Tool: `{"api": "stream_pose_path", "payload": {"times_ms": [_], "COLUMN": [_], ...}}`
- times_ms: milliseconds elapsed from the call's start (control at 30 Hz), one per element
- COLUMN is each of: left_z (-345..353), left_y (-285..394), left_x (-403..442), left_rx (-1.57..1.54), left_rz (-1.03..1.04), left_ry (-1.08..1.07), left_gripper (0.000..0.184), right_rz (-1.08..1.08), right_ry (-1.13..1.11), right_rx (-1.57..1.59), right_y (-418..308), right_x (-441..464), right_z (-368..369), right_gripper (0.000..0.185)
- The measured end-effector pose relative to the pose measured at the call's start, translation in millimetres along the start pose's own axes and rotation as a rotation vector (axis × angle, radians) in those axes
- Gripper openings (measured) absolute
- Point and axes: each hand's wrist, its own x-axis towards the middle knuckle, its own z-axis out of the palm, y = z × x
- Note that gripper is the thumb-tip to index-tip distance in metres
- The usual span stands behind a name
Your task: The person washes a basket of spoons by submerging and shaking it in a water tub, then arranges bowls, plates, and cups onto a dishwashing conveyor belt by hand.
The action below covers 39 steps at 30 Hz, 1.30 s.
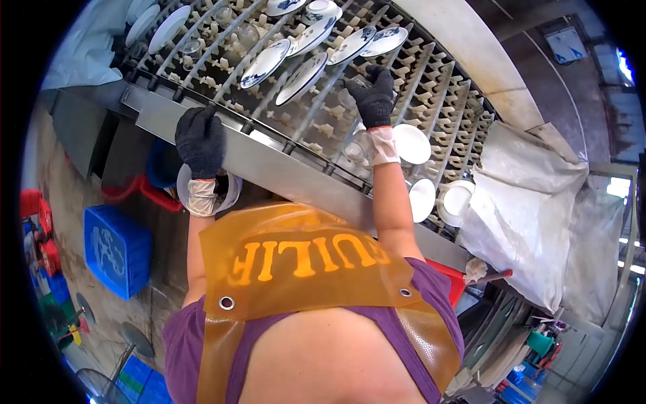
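Observation:
My left hand, in a dark knit glove with a clear plastic cuff, is at the metal front ledge of a pegged conveyor. Its fingers are curled, and whatever may be in them is hidden. Over the conveyor, my right hand has its thumb and fingers bent around a small clear glass, partly covered by the glove. To its left, blue-patterned plates lean between the pegs. Below its wrist is a white plate, with clear glasses beside it.
More white plates and glasses stand at the conveyor's far left. A whitish plastic sheet hangs at the right. On the floor to my left is a blue crate; a pale bucket stands below the ledge.

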Motion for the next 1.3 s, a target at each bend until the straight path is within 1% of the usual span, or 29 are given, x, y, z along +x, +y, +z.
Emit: {"api": "stream_pose_path", "payload": {"times_ms": [100, 167, 233, 300, 333, 367, 433, 500, 533, 567, 600, 633, 667, 700, 767, 833, 900, 933, 967, 1000, 1033, 1067, 1100, 1133, 1167, 1200, 1233, 1267, 1300], "left_z": [2.5, 4.1, 5.5, 4.1, 4.1, 3.7, 5.8, 8.3, 8.9, 9.3, 7.9, 7.6, 7.8, 7.7, 10.0, 10.1, 9.9, 10.0, 11.7, 14.7, 11.4, 11.6, 14.6, 15.8, 5.5, 6.2, -2.4, -10.6, -6.5], "left_y": [3.6, 3.5, 8.3, 12.8, 14.5, 16.0, 16.7, 16.1, 18.2, 21.6, 24.4, 26.9, 28.3, 29.2, 33.8, 36.8, 39.5, 41.0, 40.9, 36.2, 42.0, 39.8, 38.0, 35.0, 46.2, 46.9, 60.0, 62.6, 61.2], "left_x": [-4.2, -2.5, -7.0, -6.5, -7.1, -9.0, -11.1, -15.3, -16.5, -17.2, -17.6, -18.0, -18.4, -18.5, -21.1, -23.0, -23.8, -25.1, -27.4, -32.6, -33.2, -38.8, -44.3, -43.5, -33.1, -34.2, -28.3, -26.1, -29.2], "left_rx": [-0.009, 0.004, 0.013, 0.049, 0.046, 0.047, 0.045, 0.020, 0.024, 0.022, 0.028, 0.033, 0.029, 0.029, 0.024, 0.067, 0.071, 0.070, 0.071, 0.107, 0.096, 0.066, 0.104, 0.132, 0.122, 0.112, 0.059, 0.089, 0.029], "left_rz": [-0.026, -0.008, 0.002, 0.020, 0.026, 0.003, -0.019, 0.001, 0.000, -0.009, -0.002, 0.009, 0.017, 0.003, -0.004, -0.025, -0.004, 0.011, 0.007, 0.025, 0.003, -0.036, -0.003, -0.006, -0.074, 0.003, -0.111, -0.035, -0.091], "left_ry": [0.008, 0.013, 0.004, 0.001, 0.000, -0.025, -0.036, -0.004, -0.005, -0.002, -0.004, -0.009, -0.013, -0.026, -0.032, -0.041, -0.027, -0.019, -0.006, -0.009, -0.016, -0.058, -0.024, -0.038, -0.136, -0.055, -0.004, -0.056, -0.045], "left_gripper": [0.016, 0.017, 0.017, 0.017, 0.017, 0.017, 0.017, 0.017, 0.017, 0.017, 0.017, 0.018, 0.018, 0.017, 0.016, 0.016, 0.016, 0.015, 0.016, 0.017, 0.018, 0.018, 0.017, 0.016, 0.016, 0.016, 0.014, 0.013, 0.013], "right_rz": [0.034, 0.221, -0.032, -0.197, -0.350, -0.363, -0.120, -0.072, -0.052, -0.047, 0.003, 0.181, 0.112, 0.160, 0.251, 0.175, -0.085, 0.028, -0.211, -0.225, -0.482, -0.352, 0.000, -0.254, -0.108, -0.159, -0.077, -0.006, 0.081], "right_ry": [-0.071, -0.078, 0.118, 0.260, 0.250, 0.127, -0.245, -0.222, -0.127, -0.174, -0.228, -0.469, -0.626, -0.798, -0.693, -0.538, -0.036, 0.019, 0.182, 0.139, 0.207, 0.031, -0.392, -0.116, -0.178, -0.144, -0.276, -0.416, -0.494], "right_rx": [0.181, 0.418, 0.142, 0.123, 0.028, -0.008, -0.015, 0.057, 0.101, -0.004, -0.081, -0.178, -0.365, -0.385, -0.443, -0.591, -0.612, -0.644, -0.684, -0.856, -0.716, -0.907, -0.926, -0.715, -0.572, -0.608, -0.711, -0.816, -0.836], "right_y": [-0.2, -7.5, 3.6, 4.8, 11.9, 23.9, 59.7, 48.6, 55.4, 53.7, 84.0, 64.4, 99.1, 92.3, 106.7, 81.9, 70.5, 58.2, 68.6, 58.5, 65.3, 97.2, 88.3, 125.3, 118.6, 127.8, 136.1, 144.0, 146.1], "right_x": [1.3, 3.9, 18.3, 33.0, 38.2, 40.2, 35.1, 22.5, 16.6, 15.4, 7.7, 5.0, -5.7, -12.3, -22.1, -16.5, -15.3, -7.9, -3.4, 4.5, 12.8, 15.7, 28.6, 25.6, 38.3, 44.7, 57.9, 71.7, 74.7], "right_z": [2.4, -7.2, -14.7, -19.1, -19.8, -17.8, -12.9, -42.2, -55.0, -78.9, -93.4, -120.7, -134.8, -151.1, -155.9, -164.6, -162.2, -163.2, -159.4, -153.7, -143.1, -126.4, -117.4, -100.1, -93.5, -83.2, -69.1, -54.5, -46.6], "right_gripper": [0.056, 0.058, 0.057, 0.055, 0.051, 0.045, 0.033, 0.027, 0.025, 0.029, 0.034, 0.040, 0.042, 0.041, 0.036, 0.033, 0.029, 0.024, 0.022, 0.019, 0.013, 0.014, 0.022, 0.026, 0.043, 0.057, 0.063, 0.069, 0.072]}}
